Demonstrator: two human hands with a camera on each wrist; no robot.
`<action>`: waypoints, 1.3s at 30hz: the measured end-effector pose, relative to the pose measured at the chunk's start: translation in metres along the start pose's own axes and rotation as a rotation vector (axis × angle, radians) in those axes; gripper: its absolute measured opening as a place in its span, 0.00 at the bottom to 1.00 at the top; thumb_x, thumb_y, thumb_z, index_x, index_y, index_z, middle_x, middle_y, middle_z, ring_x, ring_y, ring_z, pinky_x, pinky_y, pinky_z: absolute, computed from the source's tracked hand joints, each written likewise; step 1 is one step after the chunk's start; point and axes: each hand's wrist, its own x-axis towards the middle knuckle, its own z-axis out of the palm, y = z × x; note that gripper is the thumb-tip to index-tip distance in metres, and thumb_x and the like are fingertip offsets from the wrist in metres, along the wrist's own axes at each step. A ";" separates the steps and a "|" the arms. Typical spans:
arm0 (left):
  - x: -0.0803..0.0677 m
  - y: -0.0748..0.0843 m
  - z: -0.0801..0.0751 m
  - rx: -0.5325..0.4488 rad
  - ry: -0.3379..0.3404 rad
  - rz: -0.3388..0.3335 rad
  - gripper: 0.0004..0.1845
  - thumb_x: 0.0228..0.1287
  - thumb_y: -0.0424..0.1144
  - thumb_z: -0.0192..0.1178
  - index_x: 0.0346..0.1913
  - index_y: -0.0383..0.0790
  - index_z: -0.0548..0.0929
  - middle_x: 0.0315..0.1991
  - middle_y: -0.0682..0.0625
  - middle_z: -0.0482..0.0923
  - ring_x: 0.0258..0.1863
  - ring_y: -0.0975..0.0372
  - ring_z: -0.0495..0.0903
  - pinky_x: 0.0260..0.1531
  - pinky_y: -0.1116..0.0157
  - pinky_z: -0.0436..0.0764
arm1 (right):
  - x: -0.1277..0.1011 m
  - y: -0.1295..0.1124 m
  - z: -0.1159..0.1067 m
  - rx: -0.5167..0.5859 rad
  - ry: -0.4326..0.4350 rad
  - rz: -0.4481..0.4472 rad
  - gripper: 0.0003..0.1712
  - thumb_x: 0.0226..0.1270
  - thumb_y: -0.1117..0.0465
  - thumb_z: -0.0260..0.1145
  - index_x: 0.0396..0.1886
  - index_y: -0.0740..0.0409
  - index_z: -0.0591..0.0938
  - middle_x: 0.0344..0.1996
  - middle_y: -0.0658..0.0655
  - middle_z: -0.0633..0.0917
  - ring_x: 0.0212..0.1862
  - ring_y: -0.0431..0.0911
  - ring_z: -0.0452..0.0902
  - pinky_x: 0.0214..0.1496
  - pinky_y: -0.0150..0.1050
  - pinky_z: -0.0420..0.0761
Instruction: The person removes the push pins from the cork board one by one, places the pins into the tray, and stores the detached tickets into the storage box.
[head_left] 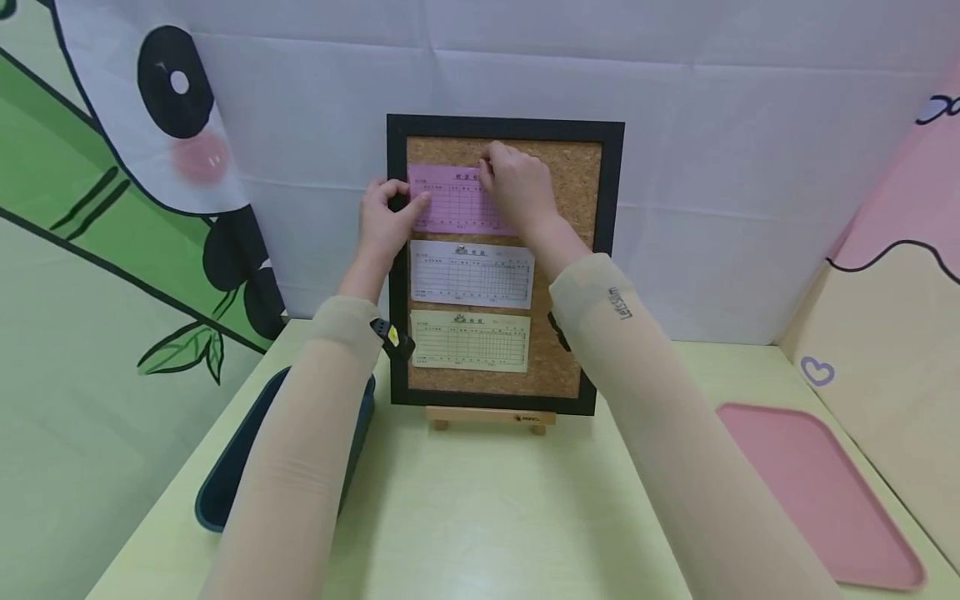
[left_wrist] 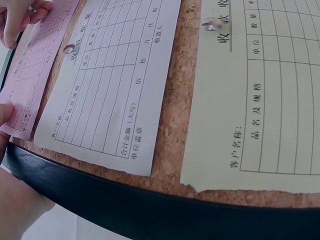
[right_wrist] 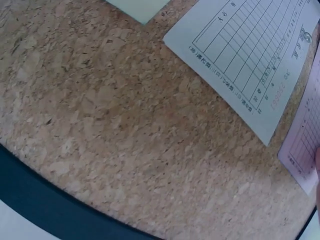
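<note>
A cork board (head_left: pixel 558 333) in a black frame stands upright on a small wooden easel (head_left: pixel 491 414). On it, one above another, are a pink receipt slip (head_left: pixel 450 204), a white one (head_left: pixel 472 275) and a pale yellow one (head_left: pixel 470 342). My left hand (head_left: pixel 381 223) is at the frame's left edge, its thumb pressing the pink slip's left side. My right hand (head_left: pixel 522 187) has bent fingers at that slip's top middle; what they pinch is hidden. Clear pushpins show in the left wrist view, one on the white slip (left_wrist: pixel 69 49), one on the yellow slip (left_wrist: pixel 212 24).
A dark blue bin (head_left: pixel 217 500) stands at the left, partly behind the left forearm. On the right lies a pink tray (head_left: pixel 832 500). Behind the board hangs a pale cloth (head_left: pixel 712 208) with cartoon prints at the sides. The table (head_left: pixel 480 500) is light yellow-green.
</note>
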 end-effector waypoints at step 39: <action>-0.037 0.045 -0.009 0.052 0.168 -0.011 0.19 0.60 0.51 0.62 0.43 0.38 0.81 0.37 0.52 0.75 0.38 0.65 0.71 0.38 0.72 0.73 | -0.075 0.061 -0.108 0.107 0.255 -0.016 0.09 0.65 0.63 0.59 0.34 0.66 0.81 0.20 0.60 0.81 0.21 0.47 0.70 0.27 0.32 0.61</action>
